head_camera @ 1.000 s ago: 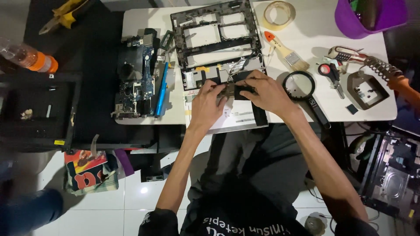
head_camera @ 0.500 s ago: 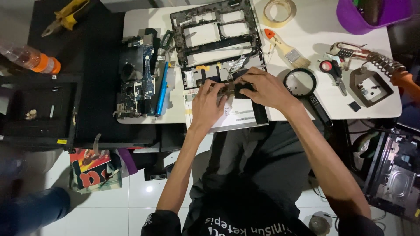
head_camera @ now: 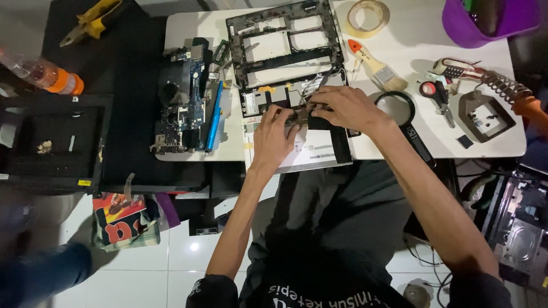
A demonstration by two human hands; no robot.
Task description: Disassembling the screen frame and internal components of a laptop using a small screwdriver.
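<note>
Head view: a small dark part (head_camera: 311, 117) was pinched by both closed hands, left hand (head_camera: 273, 140) and right hand (head_camera: 345, 108); the thin cable (head_camera: 311, 85) just beyond them could be torn by hard pulling.

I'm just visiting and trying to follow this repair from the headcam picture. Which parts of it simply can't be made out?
- The small part between the fingers: the left hand and right hand cover it.
- Purple container: cut off by the top edge, contents dark.
- Bits in the black tray: too small to identify.
- Device on the floor at right: cut by the frame edge.
- Blue shape at lower left: blurred.
</note>
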